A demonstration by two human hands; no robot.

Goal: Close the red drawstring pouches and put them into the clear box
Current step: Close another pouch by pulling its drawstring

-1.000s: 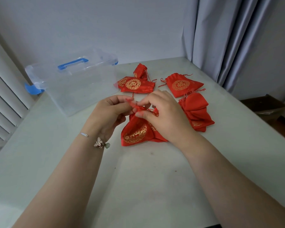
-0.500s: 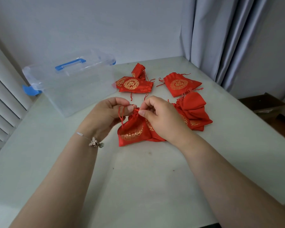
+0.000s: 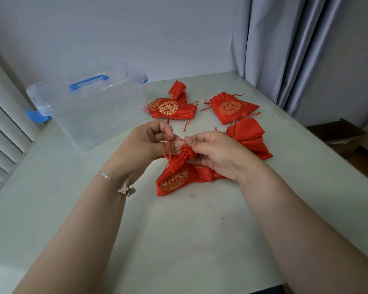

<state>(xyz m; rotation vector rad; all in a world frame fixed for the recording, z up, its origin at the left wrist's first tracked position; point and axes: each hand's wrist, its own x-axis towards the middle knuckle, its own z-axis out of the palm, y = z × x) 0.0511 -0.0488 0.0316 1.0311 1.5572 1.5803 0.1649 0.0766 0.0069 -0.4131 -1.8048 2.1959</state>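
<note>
Both hands are working one red pouch (image 3: 174, 179) at the centre of the surface (image 3: 179, 240) — its mouth is gathering into a tight ruffle between them. The left hand (image 3: 145, 145) is pinching the drawstring (image 3: 167, 148), a loop trailing down over the cloth; the right hand (image 3: 212, 153) is curling round the bunched neck, thumb and forefinger pinching at the top.

Risks, as judged: the thin cord is slipping from the pinch, or the pull is coming from one side only, so the mouth is staying part open. A second pouch seems to be lying under this one and could be dragging along when it lifts.

The other pouches (image 3: 172, 108) are waiting farther back; the clear box (image 3: 98, 111) is lying on its side at back left, nothing red inside — its mouth may be awkward to feed.
</note>
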